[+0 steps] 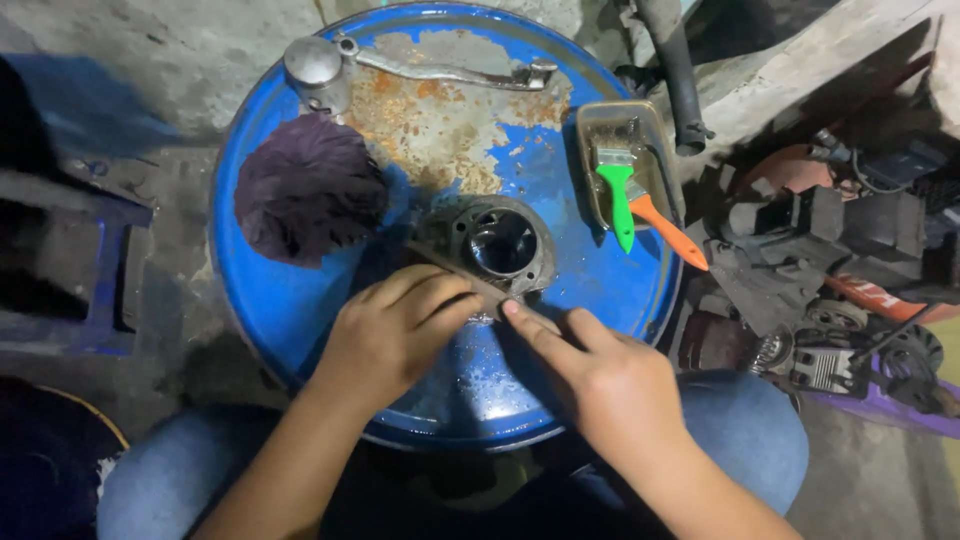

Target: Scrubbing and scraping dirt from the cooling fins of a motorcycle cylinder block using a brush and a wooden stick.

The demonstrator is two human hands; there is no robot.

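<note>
On top of a blue drum lid point(300, 300), patched with rust and bare metal towards its far side, a grey metal engine cylinder point(497, 243) lies with its round bore facing up. A thin flat strip point(470, 277), probably a blade or file, lies slantwise across the cylinder's near edge. The left hand point(392, 335) rests knuckles-up with its fingers curled down onto the strip just beside the cylinder, pressing rather than clasping it. The right hand point(600, 385) reaches in from the near right, forefinger stretched out with its tip on the strip's nearer end and the other fingers folded; neither hand closes around anything.

To the left of the cylinder, a dark purple rag point(308, 187) sits bunched on the lid. At the far rim lies a metal lever arm point(440, 72) with a round silver cap point(317, 68) at its left end. On the right side of the lid a shallow, grimy rectangular tray point(655, 135) holds two brushes, one with a green handle point(620, 205) and one with an orange handle point(668, 230) sticking out over the tray's edge. Beyond the drum on the right, dark engine parts point(830, 300) are heaped on the floor. Blue-trousered knees point(745, 420) flank the drum below.
</note>
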